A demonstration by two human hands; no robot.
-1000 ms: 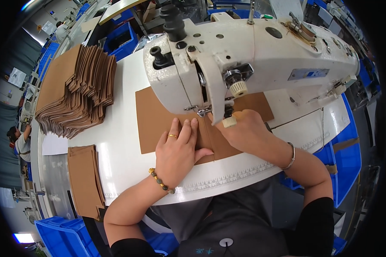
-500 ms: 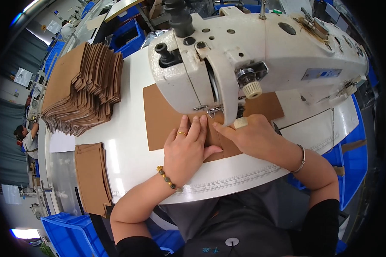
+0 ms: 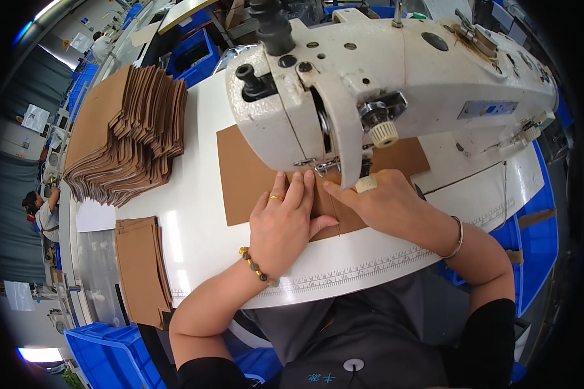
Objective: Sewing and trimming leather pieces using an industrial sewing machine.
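A flat brown sheet (image 3: 242, 185) lies under the head of a white sewing machine (image 3: 344, 84), with a seam-like line and a layered edge near its middle. My left hand (image 3: 284, 214) rests palm down on the sheet, fingers stretched toward the presser foot (image 3: 321, 170) and thumb out to the right. On the right side of the needle area, my right hand (image 3: 392, 204) is on the sheet with its fingers bent. One digit points left toward the foot; the other fingertips are hidden behind a cream knob (image 3: 366, 184). The needle tip cannot be made out.
A tall stack of brown pieces (image 3: 123, 136) stands on the left of the white table (image 3: 198, 175). A smaller pile (image 3: 139, 272) lies at its left edge. Blue crates (image 3: 113, 353) sit below and around. Another person (image 3: 45, 211) works far left.
The brown sheet has slid slightly away from me under the machine head. Both hands have moved a little the same way, keeping their poses.
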